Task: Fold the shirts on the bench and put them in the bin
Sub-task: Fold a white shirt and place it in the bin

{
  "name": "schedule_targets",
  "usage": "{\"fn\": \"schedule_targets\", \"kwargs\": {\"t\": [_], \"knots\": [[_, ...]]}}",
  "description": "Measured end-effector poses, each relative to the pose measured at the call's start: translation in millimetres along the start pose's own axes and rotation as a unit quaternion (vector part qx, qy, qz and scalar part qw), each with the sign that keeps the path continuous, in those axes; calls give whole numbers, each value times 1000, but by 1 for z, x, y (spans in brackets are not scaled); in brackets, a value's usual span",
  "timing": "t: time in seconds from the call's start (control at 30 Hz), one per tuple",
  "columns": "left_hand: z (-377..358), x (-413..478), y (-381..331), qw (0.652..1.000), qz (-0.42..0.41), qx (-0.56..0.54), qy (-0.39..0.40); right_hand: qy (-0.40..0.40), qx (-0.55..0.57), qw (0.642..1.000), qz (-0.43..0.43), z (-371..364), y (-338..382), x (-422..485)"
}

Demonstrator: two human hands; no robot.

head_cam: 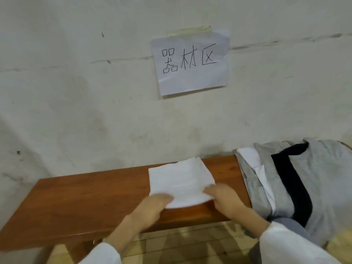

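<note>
**Both hands at the near corners of a folded shirt**

Two white sleeves, left [101, 254] and right [285, 244], reach in from the bottom edge. The left hand [152, 204] meets the near left corner of the white shirt [181, 182], with its fingertips at the cloth's edge. The right hand [224, 197] lies at the near right corner, its fingers [211, 190] stretched leftward over the top of the fabric. Both hands are blurred, so it cannot be told whether the fingers lie flat on the cloth or pinch it.

The shirt is folded into a rough square and lies flat on the bench [85, 202], right of its middle, with the near edge at the bench's front lip between the two hands. Just right of it, covering the bench's right end, a loose pile [323, 168] of grey, white and navy garments spills over the front. The bench stands against a stained pale wall [76, 92], where a taped sheet [190, 80] carries handwritten characters. Tiled floor [181, 242] shows under the bench.
</note>
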State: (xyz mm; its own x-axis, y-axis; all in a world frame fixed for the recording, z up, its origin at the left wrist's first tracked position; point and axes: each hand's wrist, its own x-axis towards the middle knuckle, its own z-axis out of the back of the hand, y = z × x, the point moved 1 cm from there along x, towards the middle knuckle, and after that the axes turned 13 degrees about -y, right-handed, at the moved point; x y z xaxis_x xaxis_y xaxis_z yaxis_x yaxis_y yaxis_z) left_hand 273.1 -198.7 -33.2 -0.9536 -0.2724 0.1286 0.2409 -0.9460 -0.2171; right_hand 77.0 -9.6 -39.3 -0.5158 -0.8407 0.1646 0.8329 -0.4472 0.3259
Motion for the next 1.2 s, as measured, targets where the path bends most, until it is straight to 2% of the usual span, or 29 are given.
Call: {"fn": "schedule_targets", "kwargs": {"t": [0.1, 0.17, 0.23, 0.33, 0.4, 0.5, 0.6, 0.67, 0.73, 0.87, 0.97, 1.1, 1.2], "knots": [[-20, -15, 1, 998, 3, 48, 42, 28, -2, 1000, -8, -20, 0, -21], [-21, -19, 5, 999, -9, 33, 30, 33, -4, 999, 12, -21, -6, -23], [-20, -21, 9, 1000, -4, -2, 11, 17, 47, 999, 5, -17, -12, -23], [-24, -6, 22, 985, 35, -60, -159, -87, 169, 979, -76, -14, -17, -5], [-28, 17, 37, 968, 110, -64, -217, -126, 177, 968, -129, -18, -20, 21], [-24, 51, 52, 957, 211, -44, -192, -102, 118, 971, -179, -30, -24, 64], [-25, 77, 64, 966, 236, 7, -105, -70, 119, 966, -220, -40, -25, 94], [-25, 88, 68, 968, 240, 56, -49, -82, 132, 956, -248, -46, -26, 105], [-23, 93, 69, 966, 249, 57, -47, -106, 132, 949, -267, -50, -25, 107], [-20, 90, 64, 964, 241, -43, -106, -136, 42, 971, -190, -57, -22, 104], [-19, 83, 56, 958, 235, -103, -125, -97, -17, 989, -110, -57, -21, 107], [-17, 75, 49, 952, 234, -125, -154, -49, -20, 991, -120, -52, -26, 119], [-14, 71, 48, 933, 260, -169, -182, -56, -5, 991, -118, -47, -27, 124]]}}
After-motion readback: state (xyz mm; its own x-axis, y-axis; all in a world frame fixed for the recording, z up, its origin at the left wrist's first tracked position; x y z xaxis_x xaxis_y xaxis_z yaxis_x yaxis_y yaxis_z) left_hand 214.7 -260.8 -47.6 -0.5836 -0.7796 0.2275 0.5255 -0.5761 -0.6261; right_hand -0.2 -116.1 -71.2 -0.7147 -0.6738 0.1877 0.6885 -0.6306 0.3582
